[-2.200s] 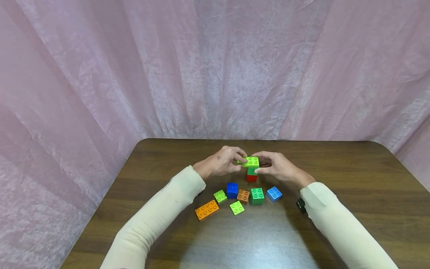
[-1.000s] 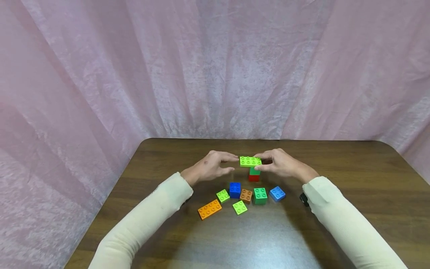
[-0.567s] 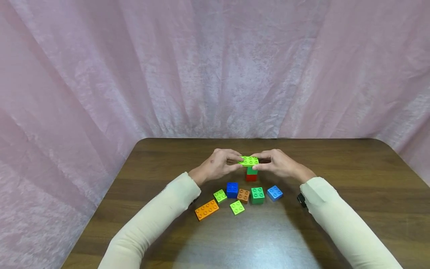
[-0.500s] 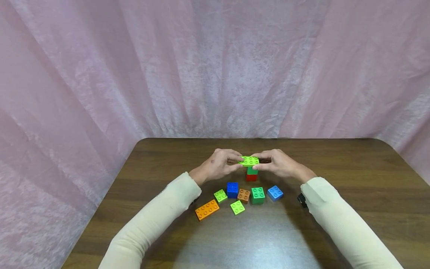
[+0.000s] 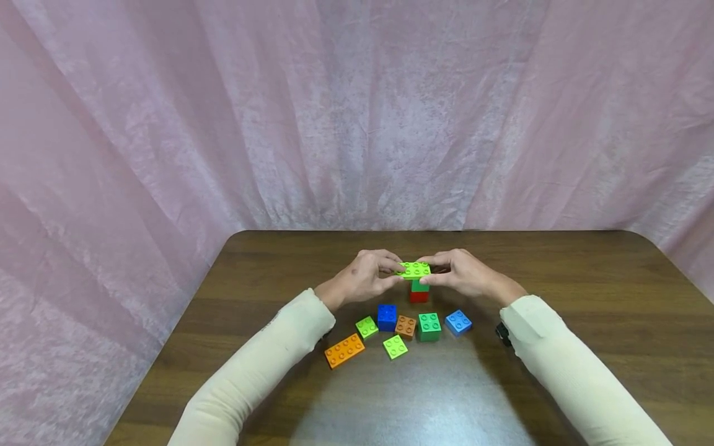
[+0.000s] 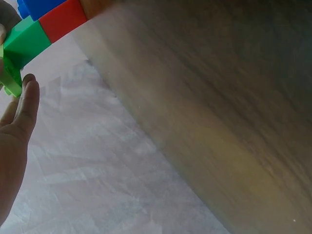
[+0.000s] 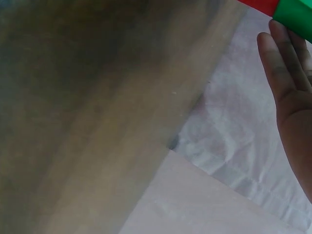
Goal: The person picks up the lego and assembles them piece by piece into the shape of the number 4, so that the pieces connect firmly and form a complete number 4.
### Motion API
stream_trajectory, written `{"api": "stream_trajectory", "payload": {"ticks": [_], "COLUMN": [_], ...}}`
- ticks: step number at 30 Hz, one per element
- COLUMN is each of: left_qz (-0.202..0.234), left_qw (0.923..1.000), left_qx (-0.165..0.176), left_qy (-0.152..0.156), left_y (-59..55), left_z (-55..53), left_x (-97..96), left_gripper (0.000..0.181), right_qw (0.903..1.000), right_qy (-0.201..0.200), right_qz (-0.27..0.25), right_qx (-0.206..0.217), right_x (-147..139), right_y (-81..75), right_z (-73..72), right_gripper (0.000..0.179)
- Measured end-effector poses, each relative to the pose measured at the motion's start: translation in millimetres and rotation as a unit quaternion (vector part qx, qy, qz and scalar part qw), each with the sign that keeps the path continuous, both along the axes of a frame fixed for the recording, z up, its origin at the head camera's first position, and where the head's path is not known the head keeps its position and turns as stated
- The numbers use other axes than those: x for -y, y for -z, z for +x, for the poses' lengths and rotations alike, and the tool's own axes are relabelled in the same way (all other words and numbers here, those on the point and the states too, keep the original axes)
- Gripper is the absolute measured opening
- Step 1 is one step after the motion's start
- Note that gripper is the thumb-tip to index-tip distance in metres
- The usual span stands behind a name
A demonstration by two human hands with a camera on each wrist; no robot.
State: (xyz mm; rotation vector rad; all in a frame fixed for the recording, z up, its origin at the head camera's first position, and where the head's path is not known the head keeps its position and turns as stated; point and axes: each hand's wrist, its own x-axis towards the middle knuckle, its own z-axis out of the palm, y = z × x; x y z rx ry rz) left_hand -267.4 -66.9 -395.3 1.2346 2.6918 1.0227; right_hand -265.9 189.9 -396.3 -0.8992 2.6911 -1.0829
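A lime-green toy building brick [image 5: 415, 271], long and studded, lies flat across the top of a small stack. Beneath it show a green brick [image 5: 420, 286] and a red brick [image 5: 419, 297], the red one lowest. My left hand [image 5: 362, 277] pinches the left end of the lime brick, thumb at the near side and fingers over the top. At the right end, my right hand [image 5: 463, 272] holds the stack between thumb and fingers. In the right wrist view its fingers reach the green brick [image 7: 296, 17]; in the left wrist view the lime brick [image 6: 10, 80] juts past the stack.
On the brown table [image 5: 558, 371] in front of the stack lie loose bricks: orange [image 5: 344, 351], two small lime ones [image 5: 366, 327], dark blue [image 5: 387, 318], brown [image 5: 406, 327], green [image 5: 429, 327] and light blue [image 5: 458, 322]. A pink curtain [image 5: 357, 124] hangs behind the table's far edge.
One second ago my left hand was off the lime brick with its fingers apart; it moved right and pinches the brick's left end again. My right hand kept its place at the stack.
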Motion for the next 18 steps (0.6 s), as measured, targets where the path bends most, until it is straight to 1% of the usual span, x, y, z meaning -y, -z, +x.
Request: {"api": "stream_trajectory", "payload": {"ticks": [3,7,11,15,18], "left_qz": [0.005,0.012,0.021,0.019,0.004], "left_qw": [1.0000,0.9999,0.9995,0.9994,0.9998], "left_qx": [0.002,0.006,0.020,0.026,0.018], "left_qy": [-0.002,-0.010,-0.010,-0.008,-0.009], "left_y": [0.4,0.1,0.6,1.3,1.5], "left_z": [-0.5,-0.5,-0.5,-0.6,0.0], "left_x": [-0.5,-0.8,-3.4,-5.2,-2.9], "left_gripper": [0.022,0.022,0.022,0.024,0.029], "right_qw": [0.9999,0.9999,0.9999,0.9998,0.9998], "right_qy": [0.007,0.011,0.014,0.015,0.016], "right_qz": [-0.007,-0.008,-0.008,-0.012,-0.011], "right_qx": [0.003,-0.003,-0.002,0.001,-0.001], "right_x": [-0.4,0.8,1.2,1.2,1.0], "right_y": [1.1,1.0,0.5,0.7,1.5], "right_z": [0.5,0.9,1.1,1.1,1.7], "right_gripper": [0.047,0.048,0.043,0.038,0.039]}}
